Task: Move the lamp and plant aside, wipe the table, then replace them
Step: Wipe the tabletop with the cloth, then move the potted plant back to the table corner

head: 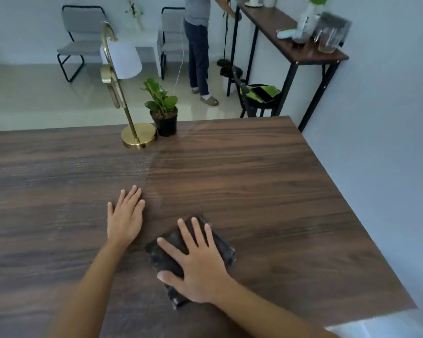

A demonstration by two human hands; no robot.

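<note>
The right hand (pixel 198 269) presses a dark cloth (pixel 181 242) flat, fingers spread, to wipe the table (pixel 279 191); the left hand (pixel 125 217), fingers loosely together, braces nearby. Lamp (pixel 138 136) and plant (pixel 164 111) stand together at the far edge, seemingly clearing the wiping area.

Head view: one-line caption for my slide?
Right hand presses dark cloth on wooden table; left hand rests flat; lamp and plant at far edge.

The single head-worn camera looks forward and steeply down over the dark wood-grain worktop (pixel 254 167) from its near edge, close above the wearer's forearms, its wide lens taking in the worktop's far edge, the pale glossy floor (pixel 34 98) and the room's back wall beyond.
</note>
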